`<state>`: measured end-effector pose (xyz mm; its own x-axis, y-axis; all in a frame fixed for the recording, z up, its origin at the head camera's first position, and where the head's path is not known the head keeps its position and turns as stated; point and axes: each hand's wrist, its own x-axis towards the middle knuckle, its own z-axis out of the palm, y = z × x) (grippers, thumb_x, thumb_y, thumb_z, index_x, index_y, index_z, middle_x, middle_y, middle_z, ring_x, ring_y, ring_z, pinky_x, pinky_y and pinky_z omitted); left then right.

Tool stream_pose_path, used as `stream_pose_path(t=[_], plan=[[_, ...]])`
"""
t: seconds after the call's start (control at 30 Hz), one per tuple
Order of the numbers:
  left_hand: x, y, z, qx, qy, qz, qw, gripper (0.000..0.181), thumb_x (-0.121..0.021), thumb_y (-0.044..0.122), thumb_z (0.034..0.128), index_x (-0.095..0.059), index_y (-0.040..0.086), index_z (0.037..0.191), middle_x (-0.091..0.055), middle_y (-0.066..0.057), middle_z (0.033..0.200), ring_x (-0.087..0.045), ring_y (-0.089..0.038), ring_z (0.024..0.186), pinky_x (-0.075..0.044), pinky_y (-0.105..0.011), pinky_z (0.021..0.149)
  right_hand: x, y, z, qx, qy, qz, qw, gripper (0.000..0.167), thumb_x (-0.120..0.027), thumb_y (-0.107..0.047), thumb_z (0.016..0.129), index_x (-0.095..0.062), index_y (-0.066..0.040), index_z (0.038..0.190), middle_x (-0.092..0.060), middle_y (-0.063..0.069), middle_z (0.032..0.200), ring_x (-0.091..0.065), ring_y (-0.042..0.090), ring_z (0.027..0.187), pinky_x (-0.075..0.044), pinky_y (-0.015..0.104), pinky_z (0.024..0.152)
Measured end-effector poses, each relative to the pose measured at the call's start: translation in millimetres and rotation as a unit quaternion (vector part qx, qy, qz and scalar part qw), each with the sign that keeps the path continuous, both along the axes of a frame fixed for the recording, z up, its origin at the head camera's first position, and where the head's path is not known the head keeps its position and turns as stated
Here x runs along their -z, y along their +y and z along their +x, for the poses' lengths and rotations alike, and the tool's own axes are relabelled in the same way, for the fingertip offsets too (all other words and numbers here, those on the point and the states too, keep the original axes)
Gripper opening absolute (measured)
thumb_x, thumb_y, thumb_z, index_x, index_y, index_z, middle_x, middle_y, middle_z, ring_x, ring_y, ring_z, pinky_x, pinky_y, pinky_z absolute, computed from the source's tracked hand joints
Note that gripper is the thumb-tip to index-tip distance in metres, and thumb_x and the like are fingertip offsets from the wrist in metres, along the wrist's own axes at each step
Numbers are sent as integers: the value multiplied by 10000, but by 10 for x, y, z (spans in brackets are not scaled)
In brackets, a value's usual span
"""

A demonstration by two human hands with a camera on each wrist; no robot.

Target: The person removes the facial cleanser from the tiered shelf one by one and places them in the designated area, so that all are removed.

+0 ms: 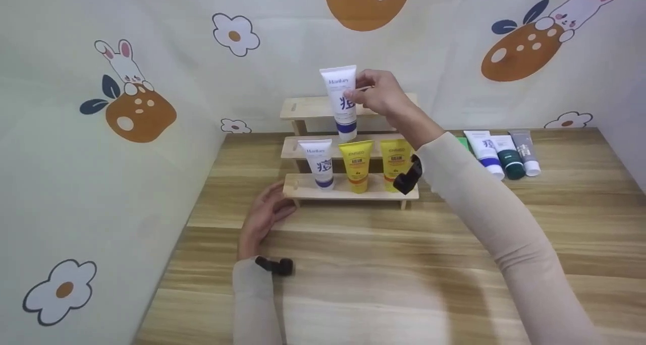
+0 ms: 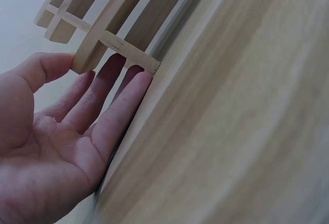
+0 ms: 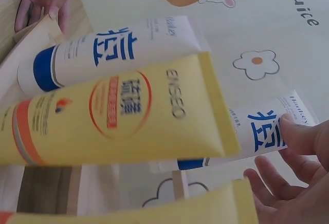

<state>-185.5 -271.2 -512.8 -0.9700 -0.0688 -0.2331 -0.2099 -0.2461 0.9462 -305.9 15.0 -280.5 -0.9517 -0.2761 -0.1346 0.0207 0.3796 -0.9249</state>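
My right hand [image 1: 381, 93] pinches a white squeeze tube [image 1: 339, 90] with a blue band, thumb on its front. This tube is upright, cap down, above the middle tier of a three-tier wooden display stand [image 1: 303, 192]; whether its cap touches the tier I cannot tell. The left hand [image 1: 265, 211] holds the left end of the lowest tier. In the left wrist view its thumb [image 2: 49, 67] touches the board's end, while the other fingers reach below. Along that tier stand another white tube [image 1: 319, 163] and two yellow tubes, one central [image 1: 357, 166], one right [image 1: 394, 158] and partly covered by the right wrist.
Right of the stand, several tubes lie on the wood-grain table [image 1: 343, 264]: a white-and-blue one [image 1: 483, 153], one with a dark green cap [image 1: 509, 156], a grey one [image 1: 525, 152], and a green one partly behind the sleeve. A patterned cloth [image 1: 282, 77] hangs behind the stand.
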Motion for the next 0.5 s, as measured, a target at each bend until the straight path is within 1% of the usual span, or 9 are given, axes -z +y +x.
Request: stream_pose_path(t=[0.2, 0.4, 0.5], plan=[[6, -3, -2, -25, 13, -6, 10000, 471, -485, 57, 1020, -411, 25, 1484, -502, -219, 1443, -685, -208, 1024, -609, -403, 982, -52, 255, 18, 264, 219, -264, 9991, 413, -659, -245, 965, -569, -152, 1357, -565, 40, 1390, -538, 188, 1238, -490, 354, 1108], [2, 16, -3, -150, -21, -48, 9999, 448, -484, 46, 1020, -441, 42, 1466, -629, -166, 1242, -694, -204, 997, -616, -411, 966, -87, 516, 61, 343, 351, -650, 9967, 407, -636, -233, 981, -556, -145, 1370, -550, 69, 1400, -543, 226, 1256, -468, 416, 1140], [0, 27, -2, -102, -26, -101, 9999, 451, -480, 52, 1023, -434, 42, 1472, -614, -178, 1270, -690, -210, 1011, -609, -417, 980, -90, 662, 98, 425, 427, -695, 9958, 416, -642, -262, 974, -559, -167, 1370, -545, 54, 1410, -538, 223, 1280, -458, 425, 1166]])
